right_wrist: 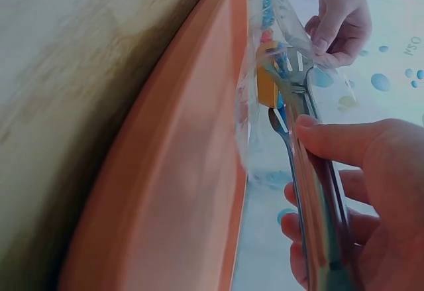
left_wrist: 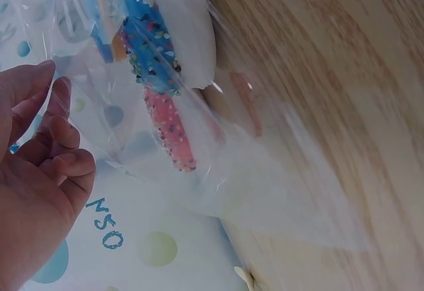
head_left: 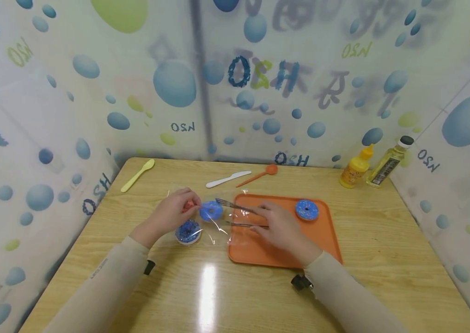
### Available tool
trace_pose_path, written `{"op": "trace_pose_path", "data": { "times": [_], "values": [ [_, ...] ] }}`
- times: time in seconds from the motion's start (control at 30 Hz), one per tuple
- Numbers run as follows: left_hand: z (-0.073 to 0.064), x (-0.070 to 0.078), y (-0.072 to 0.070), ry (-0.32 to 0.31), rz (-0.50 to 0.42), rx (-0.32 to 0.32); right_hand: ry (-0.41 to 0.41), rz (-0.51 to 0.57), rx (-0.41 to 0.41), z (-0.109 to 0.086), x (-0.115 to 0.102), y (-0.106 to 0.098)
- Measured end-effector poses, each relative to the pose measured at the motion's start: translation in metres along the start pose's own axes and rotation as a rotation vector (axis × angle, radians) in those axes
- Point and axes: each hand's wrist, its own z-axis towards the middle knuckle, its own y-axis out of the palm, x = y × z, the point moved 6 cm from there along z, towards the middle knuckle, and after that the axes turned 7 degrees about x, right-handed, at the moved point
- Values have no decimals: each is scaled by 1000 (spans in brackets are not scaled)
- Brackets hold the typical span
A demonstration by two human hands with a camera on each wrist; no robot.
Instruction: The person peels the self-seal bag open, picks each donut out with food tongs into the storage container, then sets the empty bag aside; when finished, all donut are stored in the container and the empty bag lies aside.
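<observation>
In the left hand [head_left: 174, 210], as seen from the head, pinched between thumb and fingers: a thin, clear plastic bag [head_left: 219, 234], spread across the wood-grain worktop [head_left: 168, 291] to the left edge of a shallow, rectangular orange tray [head_left: 276, 260]. In the right hand [head_left: 282, 229], gripped above the tray: long silver metal tongs [head_left: 241, 207], jaws parted, tips just beside a round light-blue doughnut [head_left: 211, 211] between both hands. Contact at the tips impossible to tell. Near the left hand, a dark-blue sprinkled doughnut with a white base [head_left: 188, 232]; partly hidden behind the left fingers, a pinkish-red doughnut [head_left: 188, 206]. On the tray, near its far right corner, a bright-blue sprinkled doughnut [head_left: 307, 210]. Farther back, a pale-yellow plastic spoon [head_left: 137, 176], a white plastic knife [head_left: 228, 179], an orange-red round-bowled spoon [head_left: 259, 175], a yellow squeeze bottle [head_left: 355, 170] and a clear black-capped bottle of yellowish liquid [head_left: 388, 163]

From the left wrist, creased film at the fingertips, with blue and pink sprinkled toppings side by side

From the right wrist, thumb and fingers on opposite arms of the tongs, one end slotted like a fork, close to a yellow-sided piece [right_wrist: 267, 89] seen through film
</observation>
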Motion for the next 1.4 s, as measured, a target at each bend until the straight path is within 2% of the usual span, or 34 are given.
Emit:
{"op": "trace_pose_path", "data": {
  "times": [0.23, 0.43, 0.73, 0.9, 1.1, 1.4],
  "values": [
    [2, 1, -1, 4, 10, 3, 51, -52, 47, -14, 8, -13],
    [2, -1, 1, -1, 17, -8, 52, -47, 87, -30, 16, -25],
    [0, 2, -2, 46, 10, 19, 83, -10, 117, -48, 40, -47],
    [-1, 1, -3, 32, 5, 16, 86, -30, 145, -57, 56, -55],
    [0, 1, -1, 20, 9, 1, 137, -37, 135, -66, 75, -62],
    [0, 1, 0, 15, 9, -11, 201, -42, 67, -78, 93, -63]
  ]
}}
